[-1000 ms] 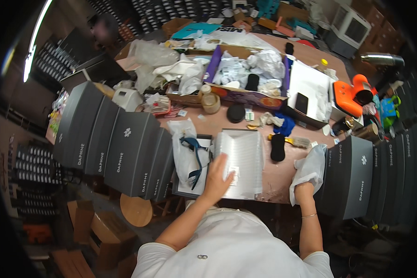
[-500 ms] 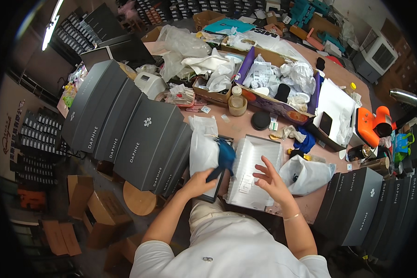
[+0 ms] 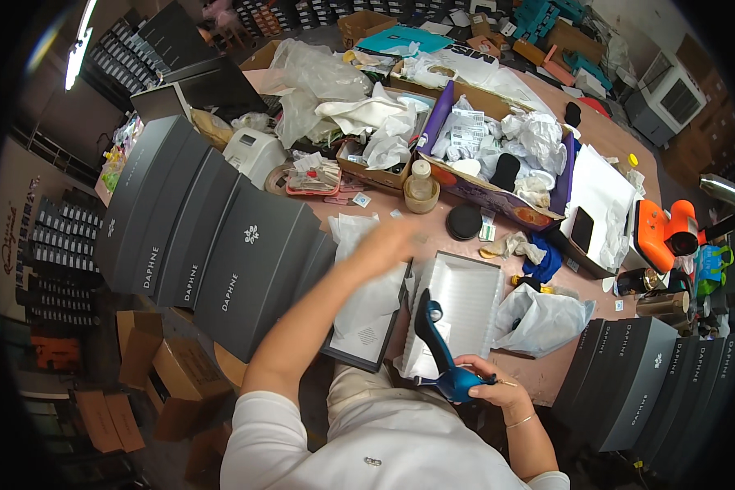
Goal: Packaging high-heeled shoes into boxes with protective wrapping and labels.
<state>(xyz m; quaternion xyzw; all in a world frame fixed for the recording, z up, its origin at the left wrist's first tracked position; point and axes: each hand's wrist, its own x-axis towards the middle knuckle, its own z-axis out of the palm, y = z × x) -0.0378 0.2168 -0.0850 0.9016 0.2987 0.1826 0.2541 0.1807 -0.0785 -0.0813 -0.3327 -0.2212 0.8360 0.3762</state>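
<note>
My right hand (image 3: 498,385) grips a shiny blue high-heeled sandal (image 3: 456,382) by one end, close to my body. The shoe is tilted, with its dark sole upward over the near end of an open box (image 3: 475,282) lined with ridged white material. My left hand (image 3: 394,245) is smeared by motion above white tissue paper (image 3: 351,286), and its fingers cannot be made out. This tissue lies in a dark grey shoebox part (image 3: 363,359), left of the lined box. Right of the lined box rests a white plastic bag (image 3: 543,318).
Grey shoeboxes (image 3: 257,261) are stacked at left, with more boxes (image 3: 621,384) at right. Behind the work spot stand a purple carton (image 3: 498,192) of crumpled paper, a jar (image 3: 420,184) and a round black tin (image 3: 464,221). An orange device (image 3: 655,233) sits at far right.
The blue sandal has passed from my left hand to my right and come nearer my body. My left hand has moved up and away over the tissue.
</note>
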